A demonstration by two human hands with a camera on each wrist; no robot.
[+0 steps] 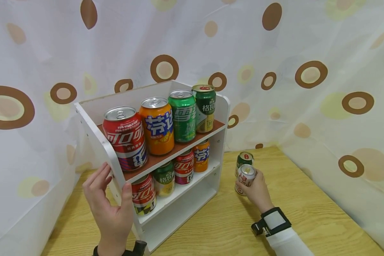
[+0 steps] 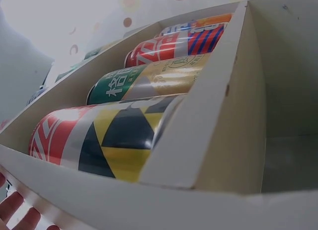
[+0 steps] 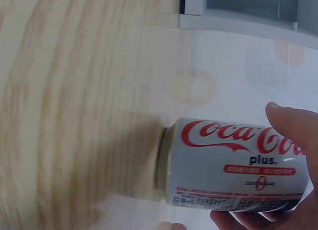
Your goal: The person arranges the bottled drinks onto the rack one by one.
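Note:
My right hand (image 1: 257, 190) grips a white Coca-Cola plus can (image 1: 245, 174), thumb on one side and fingers on the other. In the right wrist view the can (image 3: 238, 165) appears with its base by the wooden tabletop. Just behind it stands a green can (image 1: 241, 160). My left hand (image 1: 110, 209) is at the left side panel of a white shelf (image 1: 97, 135), fingers along the panel and thumb extended by the front edge. Close to that thumb, a red cola can (image 1: 144, 195) stands on the middle level; the left wrist view shows its yellow-and-black checks.
The top level holds a red cola can (image 1: 124, 138), an orange soda can (image 1: 156, 126), a bright green can (image 1: 182, 115) and a dark green can (image 1: 204, 108). Several cans fill the middle level. A patterned curtain (image 1: 192, 39) hangs behind the wooden table (image 1: 294, 199).

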